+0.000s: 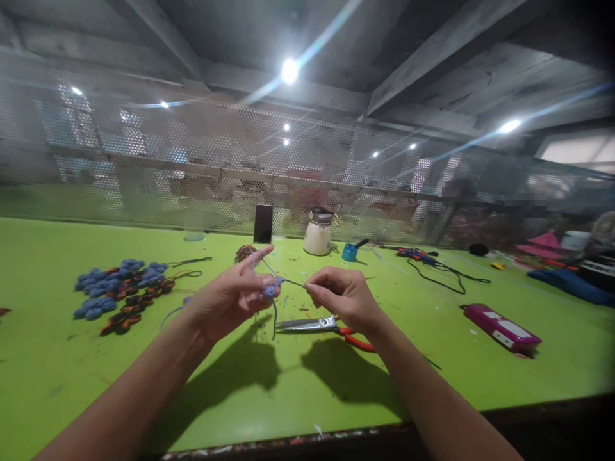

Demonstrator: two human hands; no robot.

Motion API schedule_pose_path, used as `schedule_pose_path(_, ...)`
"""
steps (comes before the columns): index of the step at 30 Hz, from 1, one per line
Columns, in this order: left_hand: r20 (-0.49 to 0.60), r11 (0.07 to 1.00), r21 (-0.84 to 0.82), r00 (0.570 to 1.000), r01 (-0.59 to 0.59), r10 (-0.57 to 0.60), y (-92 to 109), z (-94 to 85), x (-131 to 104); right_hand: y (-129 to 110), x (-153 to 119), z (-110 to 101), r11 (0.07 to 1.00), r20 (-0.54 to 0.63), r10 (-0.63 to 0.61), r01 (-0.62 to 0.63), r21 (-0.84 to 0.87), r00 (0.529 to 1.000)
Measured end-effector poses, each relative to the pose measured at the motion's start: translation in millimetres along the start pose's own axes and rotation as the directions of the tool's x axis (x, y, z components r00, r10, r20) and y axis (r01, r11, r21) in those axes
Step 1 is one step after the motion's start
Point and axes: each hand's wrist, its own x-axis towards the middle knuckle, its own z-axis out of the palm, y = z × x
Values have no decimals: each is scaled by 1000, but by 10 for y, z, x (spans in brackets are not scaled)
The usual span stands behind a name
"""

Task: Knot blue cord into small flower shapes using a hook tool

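Two hands work yarn above the table (230, 410).
The left hand (240, 285) has its thumb and fingers closed on a small blue-purple crochet piece (270, 290), index finger extended with a yarn strand (270, 266) near it; the right hand (341, 294) pinches a thin hook (294, 282) that reaches to the piece, between the two hands. Open-bladed or closed, the scissors (310, 324) cannot be judged clearly; they lie below the hands, orange-red handles partly behind the right forearm. Left of the left hand lie blue and dark-orange flower-like pieces (93, 308). Beyond the hands stand a dark rectangular panel (263, 224), a pale jug (318, 235) and a small blue container (350, 252). Right of the right hand, a magenta case (502, 326) bears white label areas, their print too small to read.
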Motion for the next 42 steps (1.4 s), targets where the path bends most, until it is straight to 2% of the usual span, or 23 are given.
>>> schedule_pose_path(3, -22, 1000, 16, 1000, 1, 0, 6, 21, -3, -14, -2, 1, 998, -2, 29, -28, 49, 1000)
schedule_pose_path(6, -16, 999, 34, 1000, 1, 0, 6, 41, -8, -25, 3, 21, 980, 12, 101, -101, 170, 995)
schedule_pose_path(10, -23, 995, 102, 1000, -19, 21, -16, 45, -5, -7, 13, 85, 902, 60, 235, -241, 359, 970)
schedule_pose_path(14, 10, 958, 264, 994, -108, 109, -55, 64, 14, 35, 18, 138, 812, 116, 336, -350, 467, 935)
schedule_pose_path(17, 6, 911, 371, 981, -182, 193, -80, 101, 27, 57, 20, 149, 786, 130, 360, -375, 491, 924)
schedule_pose_path(22, -4, 829, 499, 956, -252, 293, -103, 157, 27, 54, 17, 146, 811, 105, 327, -336, 479, 939)
schedule_pose_path(29, 5, 703, 663, 942, -255, 337, -129, 154, 6, 25, 8, 136, 843, 114, 326, -343, 414, 939)
schedule_pose_path(33, 18, 718, 643, 942, -269, 336, -157, 128, 21, 12, 26, 182, 851, 100, 358, -368, 374, 928)
schedule_pose_path(36, 29, 733, 634, 954, -248, 298, -204, 122, 44, 62, 44, 279, 868, -13, 374, -346, 356, 927)
schedule_pose_path(37, 36, 734, 637, 960, -237, 279, -230, 120, 54, 89, 48, 314, 884, -73, 361, -316, 345, 930)
schedule_pose_path(40, 22, 729, 653, 968, -203, 250, -326, 92, 101, 175, 53, 380, 930, -134, 302, -261, 259, 944)
schedule_pose_path(42, 19, 776, 609, 981, -166, 195, -367, 44, 146, 231, 55, 373, 958, -163, 248, -217, 188, 955)
